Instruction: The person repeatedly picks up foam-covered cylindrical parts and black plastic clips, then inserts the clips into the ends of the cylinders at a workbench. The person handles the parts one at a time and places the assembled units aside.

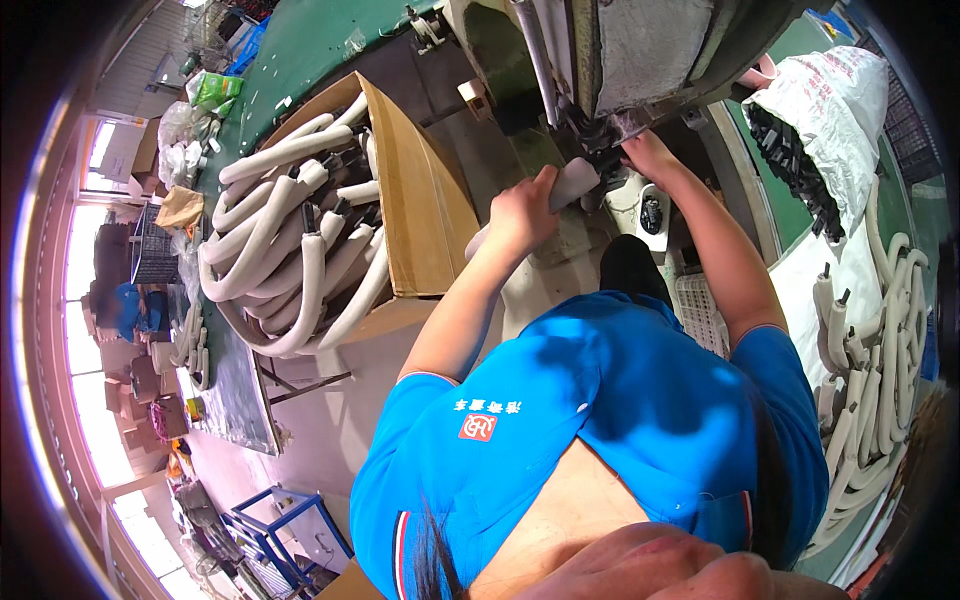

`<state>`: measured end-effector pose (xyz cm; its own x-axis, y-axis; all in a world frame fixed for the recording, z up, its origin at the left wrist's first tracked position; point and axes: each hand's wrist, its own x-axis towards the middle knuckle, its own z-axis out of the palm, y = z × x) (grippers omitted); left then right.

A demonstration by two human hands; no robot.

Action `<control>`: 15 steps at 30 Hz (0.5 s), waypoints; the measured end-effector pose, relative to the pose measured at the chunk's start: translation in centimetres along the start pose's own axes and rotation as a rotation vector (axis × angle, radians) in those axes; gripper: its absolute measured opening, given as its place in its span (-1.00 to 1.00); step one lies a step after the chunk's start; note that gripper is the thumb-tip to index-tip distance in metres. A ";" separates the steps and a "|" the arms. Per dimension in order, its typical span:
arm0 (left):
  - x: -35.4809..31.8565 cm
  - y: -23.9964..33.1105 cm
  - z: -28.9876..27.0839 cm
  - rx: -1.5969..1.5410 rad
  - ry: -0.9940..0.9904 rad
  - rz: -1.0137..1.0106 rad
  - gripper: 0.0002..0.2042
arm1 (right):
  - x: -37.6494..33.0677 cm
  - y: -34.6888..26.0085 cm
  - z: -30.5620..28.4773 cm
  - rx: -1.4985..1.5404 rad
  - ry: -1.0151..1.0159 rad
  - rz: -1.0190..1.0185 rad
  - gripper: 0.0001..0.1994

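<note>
Pale grey, a thick tube (575, 184) runs through our left hand (522, 212), whose fingers are wrapped around it, its upper end right by the dark metal fitting (600, 135) of a machine (655, 50). Our right hand (648, 155) is raised at the fitting's other side; its fingertips are partly hidden, so we cannot tell whether they pinch anything. On our blue shirt (560, 350) we see a red square emblem (477, 427) with white markings, and a short row of white characters beside it. Faint reddish print marks the white sack (835, 95) at right. Left of us, a cardboard box (420, 220) holds more grey tubes (290, 240).
</note>
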<state>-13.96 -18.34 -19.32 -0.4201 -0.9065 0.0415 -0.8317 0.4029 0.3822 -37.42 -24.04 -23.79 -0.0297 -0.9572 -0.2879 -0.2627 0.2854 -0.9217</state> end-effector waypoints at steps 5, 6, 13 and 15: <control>0.6 -0.2 0.7 0.041 -0.036 -0.048 -0.63 | -0.2 0.3 0.1 -0.223 0.088 -0.225 -0.51; 0.7 -0.1 0.4 0.023 -0.054 -0.048 -0.62 | -0.1 0.8 0.4 -0.044 0.075 -0.099 -0.51; 1.2 -0.6 -0.2 0.018 -0.114 -0.024 -0.52 | 1.2 1.7 0.3 -0.202 0.130 -0.263 -0.52; 1.4 -0.8 -0.1 0.041 -0.099 0.044 -0.48 | 2.6 4.6 -0.7 -0.205 0.102 -0.216 -0.52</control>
<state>-13.89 -19.90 -19.49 -0.4886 -0.8718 -0.0349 -0.8249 0.4485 0.3440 -39.40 -25.23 -28.57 -0.0457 -0.9975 -0.0546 -0.4621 0.0695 -0.8841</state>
